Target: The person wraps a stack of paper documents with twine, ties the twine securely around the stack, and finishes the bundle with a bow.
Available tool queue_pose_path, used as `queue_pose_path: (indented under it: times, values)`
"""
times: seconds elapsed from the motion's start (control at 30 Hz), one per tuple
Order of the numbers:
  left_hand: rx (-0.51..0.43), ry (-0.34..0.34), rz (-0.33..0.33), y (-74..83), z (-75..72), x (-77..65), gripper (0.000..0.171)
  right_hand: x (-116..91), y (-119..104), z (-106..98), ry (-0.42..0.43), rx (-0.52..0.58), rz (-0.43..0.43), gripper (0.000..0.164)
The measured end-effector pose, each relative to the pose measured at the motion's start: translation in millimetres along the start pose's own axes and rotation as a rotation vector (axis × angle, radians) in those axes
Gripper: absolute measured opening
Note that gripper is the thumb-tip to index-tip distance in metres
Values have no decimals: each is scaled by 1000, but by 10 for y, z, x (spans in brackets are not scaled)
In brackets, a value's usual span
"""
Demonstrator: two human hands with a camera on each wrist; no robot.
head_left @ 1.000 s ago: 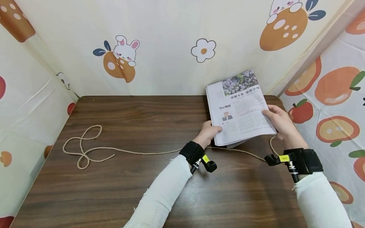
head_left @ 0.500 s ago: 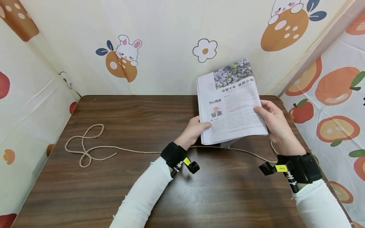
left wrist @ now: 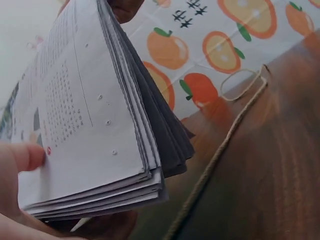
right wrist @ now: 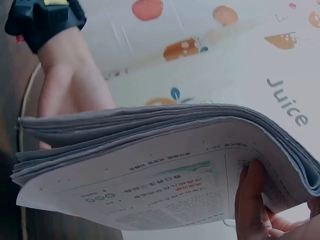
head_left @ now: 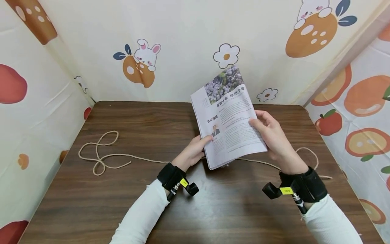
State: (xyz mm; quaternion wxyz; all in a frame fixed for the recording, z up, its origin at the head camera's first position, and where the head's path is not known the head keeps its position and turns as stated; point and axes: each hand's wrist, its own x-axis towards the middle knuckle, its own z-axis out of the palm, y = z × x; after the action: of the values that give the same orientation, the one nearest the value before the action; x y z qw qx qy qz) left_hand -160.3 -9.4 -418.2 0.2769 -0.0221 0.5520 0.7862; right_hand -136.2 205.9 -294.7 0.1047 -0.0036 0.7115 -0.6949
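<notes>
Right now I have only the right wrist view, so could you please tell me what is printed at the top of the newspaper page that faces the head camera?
Observer: The head view shows a photo of purple flowers at the top of that newspaper page.
Operator: Thank you; could you also tell me where the thumb of the left grip lies?
Observer: Certainly; the thumb lies on that same page, near its left edge, beside a small portrait photo.
</notes>
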Motion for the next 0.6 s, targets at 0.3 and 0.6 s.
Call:
queue_pose_path:
  times: [0.3, 0.6]
  values:
    - [-203, -36, 22, -105, -150, -126, 40, 3, 86, 153, -14, 19, 44, 23]
    - [-95, 109, 10, 90, -364, -260, 37, 46, 108, 236, -27, 24, 74, 25]
